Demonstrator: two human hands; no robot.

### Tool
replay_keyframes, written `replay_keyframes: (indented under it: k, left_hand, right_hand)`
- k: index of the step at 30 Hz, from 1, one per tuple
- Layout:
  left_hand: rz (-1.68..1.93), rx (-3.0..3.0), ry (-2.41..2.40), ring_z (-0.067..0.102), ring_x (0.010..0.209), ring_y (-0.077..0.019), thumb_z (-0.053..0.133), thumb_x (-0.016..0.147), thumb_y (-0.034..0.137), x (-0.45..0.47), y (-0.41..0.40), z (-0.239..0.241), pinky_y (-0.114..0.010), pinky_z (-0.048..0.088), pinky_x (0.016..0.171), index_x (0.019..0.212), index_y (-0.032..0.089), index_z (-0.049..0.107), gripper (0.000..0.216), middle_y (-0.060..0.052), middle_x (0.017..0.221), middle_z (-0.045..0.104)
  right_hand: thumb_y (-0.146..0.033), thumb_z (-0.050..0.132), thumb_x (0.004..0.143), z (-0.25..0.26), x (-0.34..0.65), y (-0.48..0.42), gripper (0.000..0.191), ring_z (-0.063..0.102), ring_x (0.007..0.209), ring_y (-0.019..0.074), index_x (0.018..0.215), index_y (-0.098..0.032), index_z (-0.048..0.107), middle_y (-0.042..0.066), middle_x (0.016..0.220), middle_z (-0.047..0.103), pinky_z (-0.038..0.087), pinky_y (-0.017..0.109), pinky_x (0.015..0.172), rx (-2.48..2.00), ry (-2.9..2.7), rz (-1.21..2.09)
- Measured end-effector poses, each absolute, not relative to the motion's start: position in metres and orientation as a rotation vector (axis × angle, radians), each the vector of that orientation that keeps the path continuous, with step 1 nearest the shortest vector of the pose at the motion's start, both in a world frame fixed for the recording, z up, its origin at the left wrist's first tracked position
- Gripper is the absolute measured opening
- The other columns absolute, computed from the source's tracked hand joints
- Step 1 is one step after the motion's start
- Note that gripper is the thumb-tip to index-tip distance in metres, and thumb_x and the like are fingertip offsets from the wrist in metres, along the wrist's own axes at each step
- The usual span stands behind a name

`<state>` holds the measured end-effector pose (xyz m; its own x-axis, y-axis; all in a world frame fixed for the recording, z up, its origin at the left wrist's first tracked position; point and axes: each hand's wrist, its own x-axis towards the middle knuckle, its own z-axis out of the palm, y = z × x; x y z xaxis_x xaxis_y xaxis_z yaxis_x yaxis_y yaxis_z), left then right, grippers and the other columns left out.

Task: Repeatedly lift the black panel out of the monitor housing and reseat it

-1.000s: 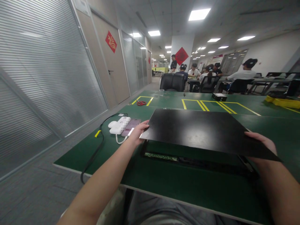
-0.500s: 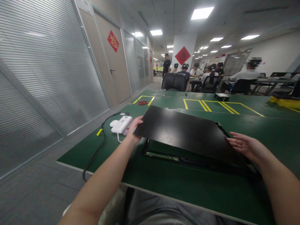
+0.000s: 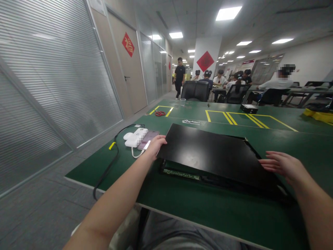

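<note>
A thin, dark, glossy screen panel (image 3: 208,149) lies tilted over a black frame (image 3: 255,147), its left end raised. My left hand (image 3: 156,144) pinches the panel's left edge, thumb on top and the other fingers hidden beneath. On the other side, my right hand (image 3: 283,165) is beside the panel's right edge with fingers stretched out; whether the fingertips touch it I cannot tell. Below the panel's near edge shows a green circuit board strip (image 3: 182,174), set along the frame's front side.
Left of the panel lie a phone (image 3: 149,139), a white power adapter (image 3: 135,138) and a black cable (image 3: 108,170). Farther back are red scissors (image 3: 160,113), a clear cup (image 3: 182,102), small white pieces (image 3: 191,122) and a black box (image 3: 249,108). Several people sit beyond the table; one person (image 3: 179,76) walks.
The panel's left end has come down closer to the frame, my left hand lowering with it. My right hand's fingers have shifted slightly outward. The distant standing person has come nearer.
</note>
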<state>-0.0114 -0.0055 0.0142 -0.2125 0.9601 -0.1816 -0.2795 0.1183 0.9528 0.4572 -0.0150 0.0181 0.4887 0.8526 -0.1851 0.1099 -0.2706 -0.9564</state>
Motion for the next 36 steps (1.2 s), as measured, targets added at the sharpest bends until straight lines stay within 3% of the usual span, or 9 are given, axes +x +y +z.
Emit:
replay_keyframes:
  k: [4, 8, 12, 17, 24, 36]
  left_hand:
    - [1.434, 0.796, 1.266, 0.063, 0.062, -0.0183, 0.075, 0.061, 0.017, -0.011, -0.006, 0.013, -0.028, 0.047, 0.059, 0.086, 0.02, 0.066, 0.027, 0.0, 0.068, 0.068]
    - [1.423, 0.907, 1.265, 0.064, 0.065, -0.0164, 0.09, 0.063, 0.026, -0.008, -0.007, 0.009, -0.027, 0.049, 0.065, 0.089, 0.019, 0.061, 0.039, 0.0, 0.072, 0.069]
    - [1.368, 0.965, 1.27, 0.068, 0.07, -0.0191, 0.094, 0.061, 0.024, -0.005, -0.008, 0.005, -0.029, 0.051, 0.068, 0.092, 0.019, 0.059, 0.047, -0.003, 0.079, 0.072]
    - [1.371, 0.944, 1.279, 0.068, 0.072, -0.0202, 0.089, 0.061, 0.016, -0.008, -0.009, 0.01, -0.03, 0.051, 0.072, 0.089, 0.019, 0.062, 0.039, -0.003, 0.078, 0.072]
    - [1.384, 0.89, 1.228, 0.059, 0.058, -0.0174, 0.071, 0.06, 0.017, -0.012, -0.007, 0.016, -0.027, 0.043, 0.056, 0.075, 0.021, 0.065, 0.016, 0.002, 0.063, 0.064]
    - [1.309, 0.996, 1.343, 0.065, 0.064, -0.019, 0.077, 0.062, 0.011, -0.005, -0.008, 0.003, -0.028, 0.049, 0.065, 0.085, 0.019, 0.066, 0.027, -0.001, 0.071, 0.071]
  right_hand:
    - [-0.008, 0.063, 0.073, 0.019, 0.448, -0.016, 0.025, 0.072, 0.055, 0.0232, 0.096, -0.019, 0.059, 0.011, 0.063, 0.071, 0.06, 0.026, 0.049, -1.713, -0.839, 0.925]
    - [-0.006, 0.06, 0.076, 0.018, 0.445, -0.015, 0.022, 0.069, 0.05, 0.0201, 0.093, -0.019, 0.058, 0.009, 0.059, 0.069, 0.057, 0.024, 0.045, -1.727, -0.829, 0.912]
    - [-0.006, 0.06, 0.077, 0.013, 0.449, -0.011, 0.019, 0.068, 0.049, 0.0197, 0.091, -0.019, 0.058, 0.008, 0.058, 0.069, 0.056, 0.023, 0.045, -1.739, -0.829, 0.882]
    - [-0.008, 0.065, 0.074, 0.006, 0.454, -0.006, 0.022, 0.07, 0.052, 0.0229, 0.092, -0.019, 0.061, 0.01, 0.061, 0.07, 0.057, 0.026, 0.046, -1.752, -0.86, 0.898]
    - [-0.008, 0.062, 0.075, 0.009, 0.449, -0.009, 0.019, 0.07, 0.053, 0.0213, 0.091, -0.018, 0.062, 0.01, 0.063, 0.071, 0.057, 0.024, 0.045, -1.742, -0.863, 0.9]
    - [-0.01, 0.063, 0.077, 0.003, 0.459, -0.008, 0.016, 0.068, 0.05, 0.0194, 0.089, -0.019, 0.061, 0.008, 0.06, 0.07, 0.055, 0.022, 0.044, -1.767, -0.856, 0.806]
